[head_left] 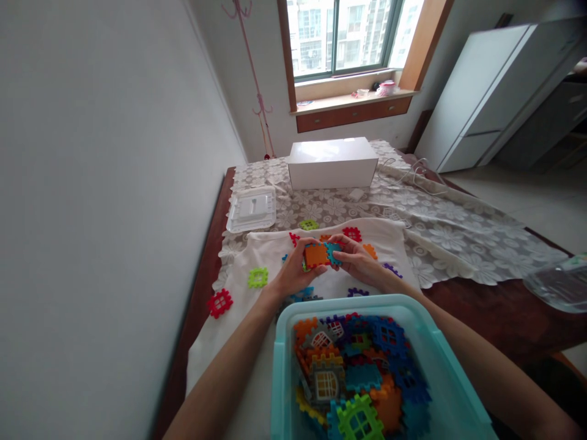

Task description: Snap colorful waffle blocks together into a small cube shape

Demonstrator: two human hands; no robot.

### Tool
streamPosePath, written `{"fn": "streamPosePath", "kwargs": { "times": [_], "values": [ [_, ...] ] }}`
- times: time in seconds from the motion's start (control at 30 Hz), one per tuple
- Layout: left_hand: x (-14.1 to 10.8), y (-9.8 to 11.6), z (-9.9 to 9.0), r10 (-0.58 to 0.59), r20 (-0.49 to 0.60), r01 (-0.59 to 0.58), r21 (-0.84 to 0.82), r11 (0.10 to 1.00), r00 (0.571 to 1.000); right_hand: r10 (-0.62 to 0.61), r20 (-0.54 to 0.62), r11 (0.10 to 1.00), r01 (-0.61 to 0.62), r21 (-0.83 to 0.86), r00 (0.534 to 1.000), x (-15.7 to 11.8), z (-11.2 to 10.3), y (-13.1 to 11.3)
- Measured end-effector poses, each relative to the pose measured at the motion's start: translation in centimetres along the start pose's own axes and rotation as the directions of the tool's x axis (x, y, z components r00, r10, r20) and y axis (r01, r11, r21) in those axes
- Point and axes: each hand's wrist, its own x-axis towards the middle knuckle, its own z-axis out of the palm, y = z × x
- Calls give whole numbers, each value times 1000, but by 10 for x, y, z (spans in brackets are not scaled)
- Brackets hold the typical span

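Fingers and thumb closed on either side, the left hand (296, 269) grips the orange block (316, 255) and the right hand (355, 260) pinches the blue piece (334, 253) at its right edge, the two lying side by side beyond the tub (352, 302).

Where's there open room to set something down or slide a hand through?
Patterned tablecloth, between the white cloth and clear plastic container; bare wood between that container and the right forearm. Crowded: around the left hand and right hand, and inside the teal bin.
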Motion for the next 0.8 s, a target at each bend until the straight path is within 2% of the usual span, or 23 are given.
{"fn": "streamPosePath", "kwargs": {
  "times": [0.5, 0.6, 0.8],
  "values": [
    [-1, 1, -1, -3, 70, -8, 156, 988, 998, -82, 6, 963, 81, -258, 997, -2, -9, 7],
    [-1, 1, -1, -16, 60, 7, 153, 988, 998, -70, -6, 967, 67, -247, 997, -1, -7, 5],
    [-3, 5, 0, -22, 33, 19, 95, 995, 999, 28, -12, 993, -29, -113, 1000, 0, -2, -3]
  ]
}}
